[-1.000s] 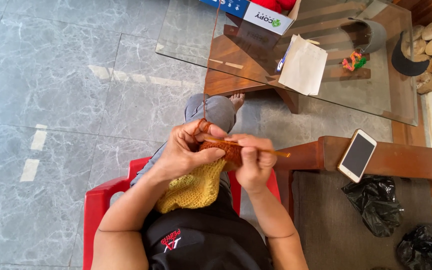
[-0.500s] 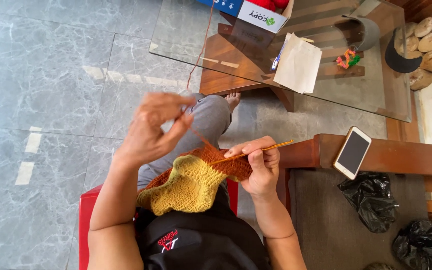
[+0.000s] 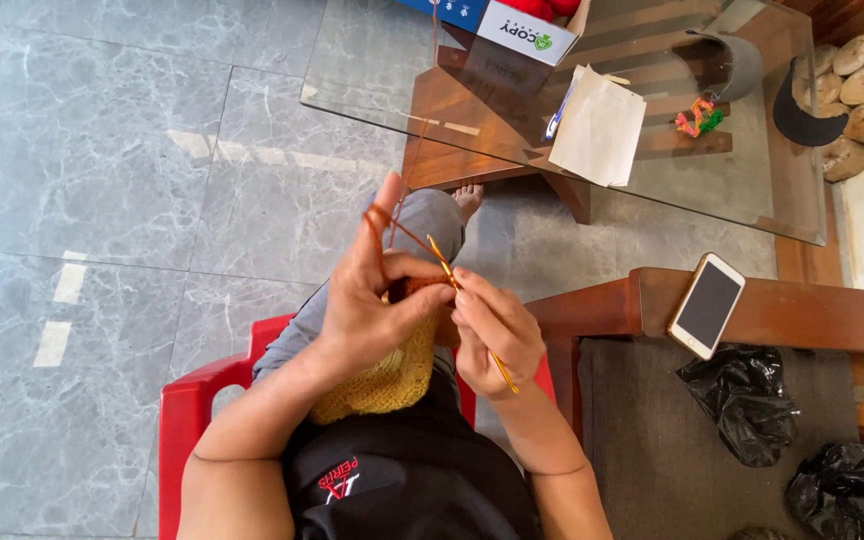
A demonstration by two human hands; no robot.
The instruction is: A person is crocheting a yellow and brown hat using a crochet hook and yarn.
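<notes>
I'm seeing left hand (image 3: 367, 310) pinching soft mustard-yellow crocheted fabric (image 3: 382, 385), tensioning thin orange yarn (image 3: 399, 228) | right hand (image 3: 492, 335) gripping slim stiff crochet hook (image 3: 467, 310) mid-shaft

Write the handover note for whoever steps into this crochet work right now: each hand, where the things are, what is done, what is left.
Left hand: raised, orange yarn looped over its fingers, pinching the yellow crochet piece.
Right hand: gripping the crochet hook, tip at the work's top edge.
Things: piece rests on the lap; yarn strand runs up toward the glass table; phone on the wooden armrest.
Done: a yellow panel with orange begun on top.
Left: the orange rows look barely started.
</notes>
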